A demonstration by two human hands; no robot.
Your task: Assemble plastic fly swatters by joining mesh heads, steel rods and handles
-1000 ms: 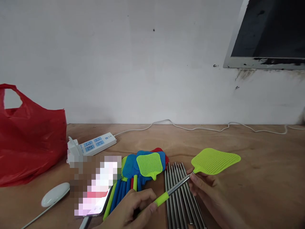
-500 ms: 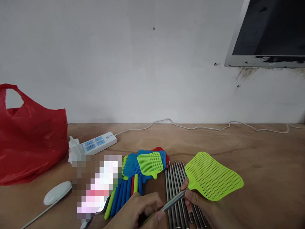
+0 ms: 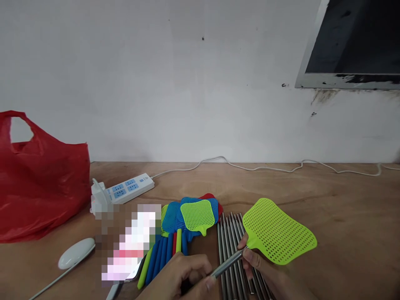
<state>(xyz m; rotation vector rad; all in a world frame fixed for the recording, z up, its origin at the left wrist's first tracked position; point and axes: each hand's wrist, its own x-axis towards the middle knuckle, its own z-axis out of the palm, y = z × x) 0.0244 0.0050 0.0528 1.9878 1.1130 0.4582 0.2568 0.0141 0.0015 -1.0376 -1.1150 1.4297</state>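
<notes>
My left hand is closed round the lower part of a fly swatter's metal rod, thumb along it. My right hand pinches the same rod at its upper end, where it meets the lime-green mesh swatter head. The swatter slants up to the right above a row of loose metal rods. Left of the rods lie several coloured handle grips in blue, green and red. Behind these grips is a pile of swatter heads, a green one on top. The rod's lower end is hidden by my left hand.
A phone with a blurred screen lies left of the grips. Farther left are a white oval device with a cable, a white power strip and a red plastic bag. A white cord runs along the wall.
Both hands keep their hold on the swatter. Its green head has turned very slightly, its right edge shifting a little left.
</notes>
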